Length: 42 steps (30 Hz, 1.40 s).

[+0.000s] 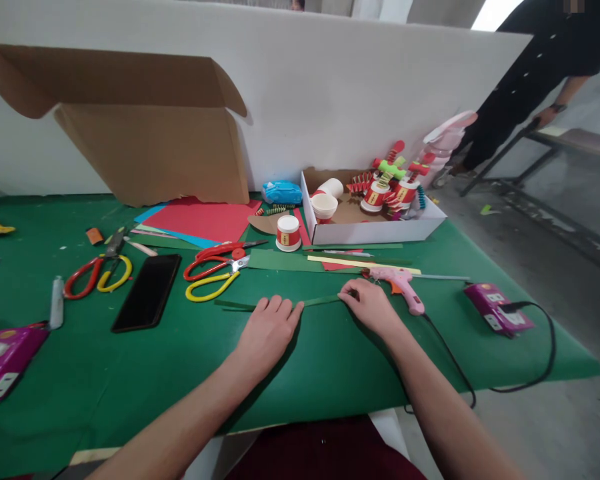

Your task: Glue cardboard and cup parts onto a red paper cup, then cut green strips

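Observation:
A narrow green paper strip [323, 301] lies across the green table in front of me, with another green length showing past my left hand's far side. My left hand [270, 327] presses the strip down near its middle, fingers close together. At its right end, my right hand [367, 303] pinches the strip between thumb and fingers. Just beyond my right hand rests a pink glue gun [403, 287]. Red-and-yellow scissors [220, 267] lie past my left hand, beside a flat green paper sheet [280, 262]. A pale yellow strip [350, 263] lies across it.
A white box [375, 232] holds paper cups and decorated cup figures. One cup [288, 233] stands outside. A phone [147, 293], pliers [107, 260] and coloured paper [205, 219] lie left. The gun's cord runs near my right arm; a purple power strip [495, 308] sits right.

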Available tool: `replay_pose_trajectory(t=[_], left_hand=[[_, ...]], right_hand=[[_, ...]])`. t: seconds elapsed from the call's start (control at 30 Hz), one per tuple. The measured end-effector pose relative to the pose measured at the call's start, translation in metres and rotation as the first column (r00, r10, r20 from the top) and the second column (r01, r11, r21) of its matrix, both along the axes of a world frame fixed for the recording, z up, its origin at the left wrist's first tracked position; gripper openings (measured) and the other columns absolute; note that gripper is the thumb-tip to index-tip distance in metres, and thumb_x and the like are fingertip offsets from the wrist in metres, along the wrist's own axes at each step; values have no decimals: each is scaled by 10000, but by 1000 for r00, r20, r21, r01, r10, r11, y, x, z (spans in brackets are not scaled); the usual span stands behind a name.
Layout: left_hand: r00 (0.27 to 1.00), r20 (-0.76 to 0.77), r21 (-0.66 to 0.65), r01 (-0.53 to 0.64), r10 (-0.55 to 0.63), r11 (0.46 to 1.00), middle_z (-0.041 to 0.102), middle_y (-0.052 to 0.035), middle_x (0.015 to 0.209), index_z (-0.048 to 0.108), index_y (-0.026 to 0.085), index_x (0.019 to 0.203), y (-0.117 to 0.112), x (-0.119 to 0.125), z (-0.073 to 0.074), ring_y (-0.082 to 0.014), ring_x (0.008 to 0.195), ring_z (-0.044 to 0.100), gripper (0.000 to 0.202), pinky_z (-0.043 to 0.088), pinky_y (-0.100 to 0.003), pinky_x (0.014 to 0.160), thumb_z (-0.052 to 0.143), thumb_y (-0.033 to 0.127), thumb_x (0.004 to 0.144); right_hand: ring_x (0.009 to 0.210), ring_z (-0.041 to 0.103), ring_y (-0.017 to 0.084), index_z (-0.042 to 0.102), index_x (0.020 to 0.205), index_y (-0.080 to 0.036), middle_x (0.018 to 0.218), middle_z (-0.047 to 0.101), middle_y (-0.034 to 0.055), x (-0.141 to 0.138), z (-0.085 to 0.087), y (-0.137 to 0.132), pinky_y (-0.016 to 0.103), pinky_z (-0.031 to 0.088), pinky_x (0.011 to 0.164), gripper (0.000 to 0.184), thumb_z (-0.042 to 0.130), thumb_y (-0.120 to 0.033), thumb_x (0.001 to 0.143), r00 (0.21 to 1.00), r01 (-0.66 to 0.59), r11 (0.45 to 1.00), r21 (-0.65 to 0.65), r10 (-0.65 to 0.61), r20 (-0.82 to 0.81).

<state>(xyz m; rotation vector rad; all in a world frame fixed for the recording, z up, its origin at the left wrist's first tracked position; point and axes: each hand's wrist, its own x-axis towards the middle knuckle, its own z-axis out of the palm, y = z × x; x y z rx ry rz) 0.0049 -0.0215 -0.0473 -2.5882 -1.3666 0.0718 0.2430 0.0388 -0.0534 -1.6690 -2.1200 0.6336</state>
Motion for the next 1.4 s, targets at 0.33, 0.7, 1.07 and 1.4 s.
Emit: replay_pose_trajectory(t=[0.33,0.7,1.07,1.4], left_hand=[[1000,9,9,0,0,1000,597,-65,870,564,193,1311,0,-1,-3,-217,861,526,403,360,-354,748,463,86,936],[1000,-6,-13,-4,4,1000,599,-66,886,535,187,1338,0,0,-2,-222,874,525,419,366,-361,758,437,89,943],[1000,-9,-35,-12,12,999,604,-66,888,538,206,1339,2,2,2,-219,875,525,412,352,-351,743,471,114,943],[1000,14,-57,-24,25,998,612,-72,910,571,188,1265,1,4,6,-224,881,536,318,370,-360,751,489,184,958]], right_hand=[[743,613,184,608,723,-204,785,683,34,2,-4,2,294,442,698,126,570,-209,842,1000,16,1000,-18,-15,21],[674,583,176,532,705,-216,689,624,6,-1,3,1,284,422,660,130,575,-197,825,998,28,999,-25,-26,59],[716,614,201,578,903,-215,825,658,52,0,7,-9,289,426,612,93,514,-155,873,971,151,981,123,-171,170],[1339,455,310,529,1374,-107,1403,556,155,-53,3,-68,511,341,1131,546,401,-463,980,897,-408,862,301,316,310]])
